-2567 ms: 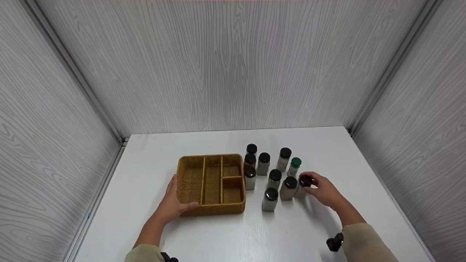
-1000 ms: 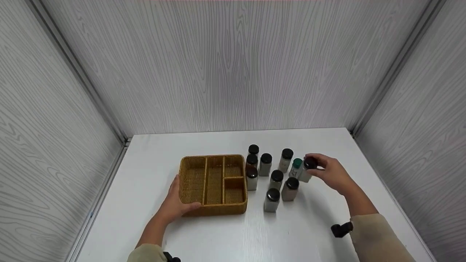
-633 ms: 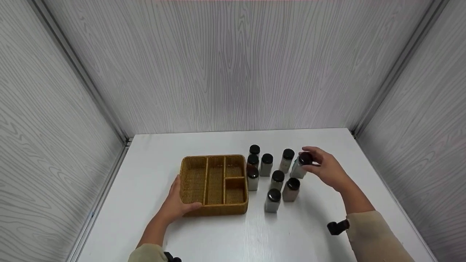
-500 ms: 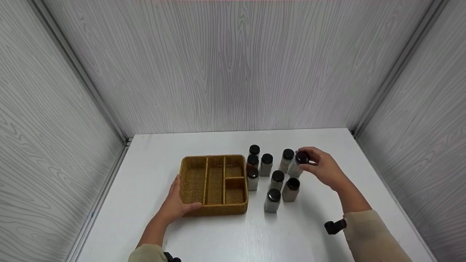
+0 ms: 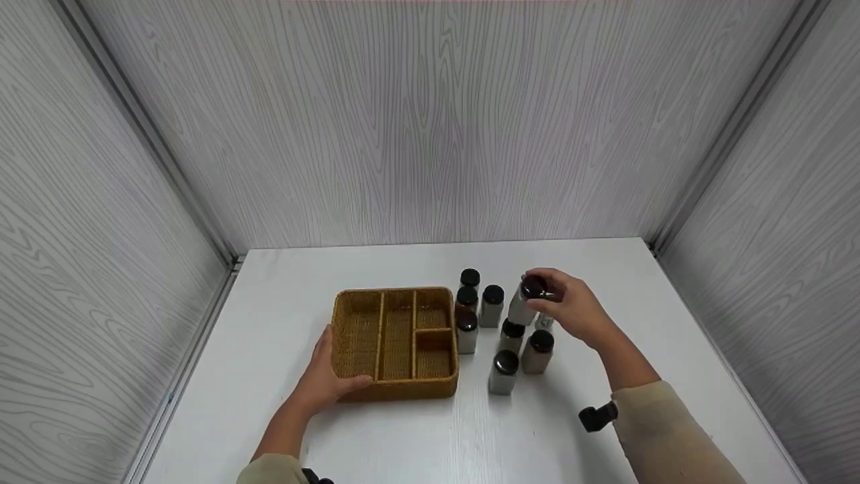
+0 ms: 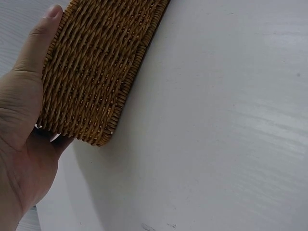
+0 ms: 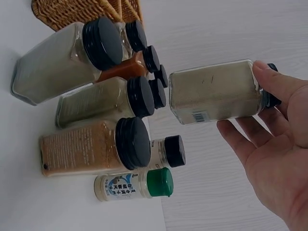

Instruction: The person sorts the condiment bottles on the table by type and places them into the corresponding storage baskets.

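Note:
My left hand (image 5: 321,376) holds the front left corner of a brown wicker basket (image 5: 416,389) with four-sided compartments. Its thumb lies along the front wall (image 6: 91,67), the other fingers on the left side. Up over the other jars, my right hand (image 5: 571,306) grips a square glass spice jar (image 7: 214,91) by its black cap and neck. Pale grey-beige powder fills this jar, which hangs clear of the table. Beneath the right hand stands a small shaker with a green cap (image 7: 161,182), mostly hidden in the head view.
Several black-capped spice jars stand upright right of the basket: a grey one (image 5: 502,383) in front, a brown one (image 5: 536,361) beside it, and a row with a reddish jar (image 7: 127,68) along the basket's right wall. Wood-grain panels (image 5: 430,134) enclose the white table (image 5: 403,444).
My right hand lifts the spice jar from the right end of the group, carrying it back, then left over the green-capped shaker and other jars. My left hand stays on the basket.

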### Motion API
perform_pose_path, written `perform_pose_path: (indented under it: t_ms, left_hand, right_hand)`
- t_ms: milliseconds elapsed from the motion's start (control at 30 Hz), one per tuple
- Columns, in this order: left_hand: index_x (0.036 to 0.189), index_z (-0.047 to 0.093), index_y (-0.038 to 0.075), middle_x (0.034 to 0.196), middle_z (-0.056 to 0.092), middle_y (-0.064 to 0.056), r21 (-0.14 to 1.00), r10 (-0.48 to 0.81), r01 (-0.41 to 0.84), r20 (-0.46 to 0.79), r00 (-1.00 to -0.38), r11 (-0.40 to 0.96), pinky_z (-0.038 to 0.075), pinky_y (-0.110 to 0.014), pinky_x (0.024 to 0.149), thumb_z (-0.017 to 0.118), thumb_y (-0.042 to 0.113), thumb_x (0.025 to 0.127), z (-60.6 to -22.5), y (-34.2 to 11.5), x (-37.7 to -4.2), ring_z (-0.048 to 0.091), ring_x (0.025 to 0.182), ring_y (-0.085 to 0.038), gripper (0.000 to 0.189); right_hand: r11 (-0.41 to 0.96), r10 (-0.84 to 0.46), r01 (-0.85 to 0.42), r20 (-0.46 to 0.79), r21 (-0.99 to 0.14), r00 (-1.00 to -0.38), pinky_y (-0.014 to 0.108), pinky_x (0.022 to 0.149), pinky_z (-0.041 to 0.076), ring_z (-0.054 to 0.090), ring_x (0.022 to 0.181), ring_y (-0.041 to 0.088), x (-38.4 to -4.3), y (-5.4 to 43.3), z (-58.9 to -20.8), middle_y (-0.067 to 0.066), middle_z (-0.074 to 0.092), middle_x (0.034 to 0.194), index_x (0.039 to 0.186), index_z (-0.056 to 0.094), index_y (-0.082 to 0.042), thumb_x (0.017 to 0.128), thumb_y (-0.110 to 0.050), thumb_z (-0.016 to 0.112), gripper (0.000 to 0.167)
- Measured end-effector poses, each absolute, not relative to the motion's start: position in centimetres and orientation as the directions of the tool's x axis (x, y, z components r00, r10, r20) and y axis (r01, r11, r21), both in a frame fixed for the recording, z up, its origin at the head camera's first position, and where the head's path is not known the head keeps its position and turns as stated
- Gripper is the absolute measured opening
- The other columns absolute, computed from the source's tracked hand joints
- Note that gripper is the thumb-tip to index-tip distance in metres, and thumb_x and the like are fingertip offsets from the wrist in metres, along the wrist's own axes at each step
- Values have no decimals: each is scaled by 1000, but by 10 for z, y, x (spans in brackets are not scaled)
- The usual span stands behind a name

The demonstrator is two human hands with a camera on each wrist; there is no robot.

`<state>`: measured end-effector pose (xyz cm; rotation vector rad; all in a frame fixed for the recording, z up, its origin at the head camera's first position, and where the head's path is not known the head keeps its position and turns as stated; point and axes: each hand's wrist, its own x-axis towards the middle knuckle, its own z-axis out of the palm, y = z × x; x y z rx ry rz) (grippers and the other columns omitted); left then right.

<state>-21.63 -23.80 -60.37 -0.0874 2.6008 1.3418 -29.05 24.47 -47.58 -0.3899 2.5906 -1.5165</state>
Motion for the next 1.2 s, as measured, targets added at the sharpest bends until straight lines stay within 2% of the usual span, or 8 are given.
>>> perform_pose_path:
  t_ms: [233,300,467,533,733,1200]
  left_hand:
    - [174,-16,16,184,-10,-20,792,27,-164,-222,-975,588,22,-69,133,93,56,82,-605,-239,-215,4,169,-51,149]
    - [174,-16,16,184,-10,-20,793,24,-165,-221,-975,586,22,-69,133,93,57,82,-605,-239,-214,4,169,-51,148]
    - [174,-16,16,184,-9,-20,796,26,-155,-209,-978,585,24,-70,132,92,56,83,-606,-238,-214,6,168,-52,147]
    - [174,-16,16,184,-9,-19,799,28,-152,-206,-978,582,24,-70,132,92,56,83,-606,-237,-214,7,168,-51,147]
    - [175,-14,16,184,-8,-19,805,34,-149,-205,-978,574,24,-70,132,93,56,82,-607,-232,-216,6,169,-51,147]
    - [175,-14,19,184,-8,-18,808,28,-158,-210,-977,568,26,-69,132,94,57,80,-608,-225,-217,6,169,-50,149]
  right_hand:
    - [456,-293,-172,35,-873,-956,44,112,59,63,144,33,-295,215,-478,14,62,156,156,57,-16,99,-16,80,61]
    - [442,-306,-183,43,-878,-951,39,109,60,64,142,33,-296,207,-477,14,63,155,155,58,-16,99,-16,80,61]
    - [401,-353,-214,65,-891,-933,36,106,62,65,143,36,-298,188,-477,17,63,154,156,58,-13,100,-13,79,60]
    - [394,-366,-226,73,-891,-928,39,106,63,65,141,38,-300,182,-479,20,63,153,156,58,-12,100,-11,79,59]
    - [424,-361,-240,80,-874,-929,35,98,65,69,134,36,-300,168,-485,21,65,150,155,59,-12,100,-12,79,59]
    - [427,-363,-261,100,-866,-926,47,106,62,70,134,36,-305,128,-495,21,65,150,156,59,-14,99,-14,80,61]
